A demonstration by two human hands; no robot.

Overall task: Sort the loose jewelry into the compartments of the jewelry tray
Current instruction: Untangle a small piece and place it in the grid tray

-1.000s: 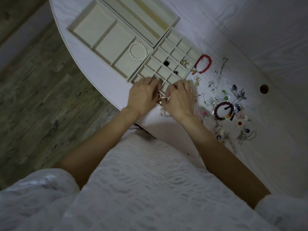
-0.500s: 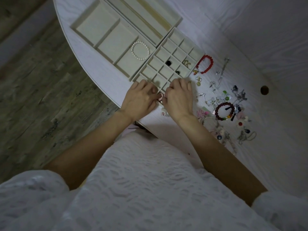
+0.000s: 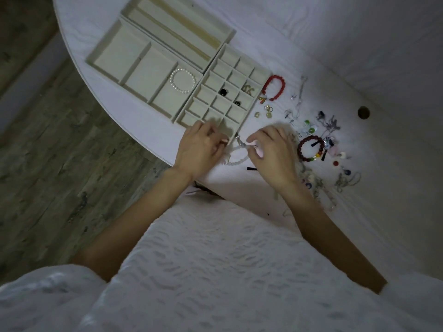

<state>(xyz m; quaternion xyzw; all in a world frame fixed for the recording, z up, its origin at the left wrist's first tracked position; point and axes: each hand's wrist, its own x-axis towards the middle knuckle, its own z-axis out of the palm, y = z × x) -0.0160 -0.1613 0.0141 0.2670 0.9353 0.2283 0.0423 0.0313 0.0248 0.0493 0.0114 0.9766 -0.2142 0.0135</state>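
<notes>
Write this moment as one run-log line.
left hand: pinching white bead bracelet | right hand: pinching its clasp end | pearl bracelet: in tray | red bracelet: loose

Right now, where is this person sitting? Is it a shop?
Probably a home, not a shop: a white table over wood-look flooring, with a beige jewelry tray and a loose jewelry pile.

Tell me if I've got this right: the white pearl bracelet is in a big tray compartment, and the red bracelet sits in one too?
Not quite. In the head view the pearl bracelet does lie in a big compartment of the tray, but the red bracelet lies on the table, just beside the tray's small compartments.
</notes>
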